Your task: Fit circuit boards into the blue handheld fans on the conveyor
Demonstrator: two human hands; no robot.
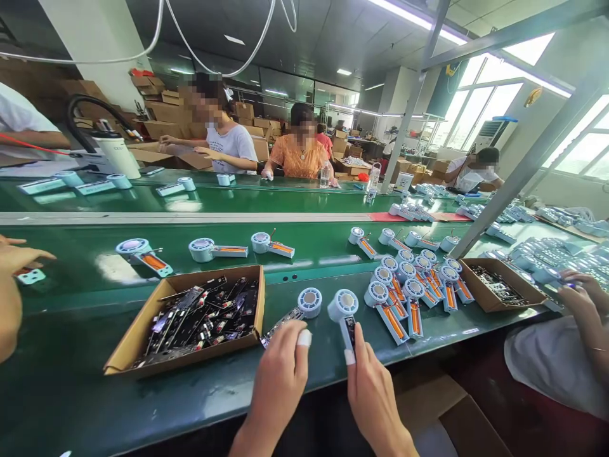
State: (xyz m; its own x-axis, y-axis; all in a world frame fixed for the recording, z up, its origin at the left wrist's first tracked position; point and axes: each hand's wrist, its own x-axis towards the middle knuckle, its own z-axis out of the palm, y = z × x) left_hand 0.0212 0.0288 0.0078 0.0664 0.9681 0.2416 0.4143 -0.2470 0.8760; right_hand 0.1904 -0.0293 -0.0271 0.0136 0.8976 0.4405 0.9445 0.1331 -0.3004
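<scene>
My right hand grips the handle of a light blue handheld fan body, with a dark strip showing in the handle. My left hand is closed, fingers curled at a narrow circuit board; its fingertips are partly hidden. Another round fan head lies at the board's upper end; whether the two are joined I cannot tell. White covers wrap a digit on each hand. Left of my hands stands a cardboard tray heaped with circuit boards.
To the right is a cluster of fan bodies with orange strips, beside a second cardboard box of boards. More fan bodies lie along the green conveyor. Co-workers' hands flank me; a slanted metal post rises right.
</scene>
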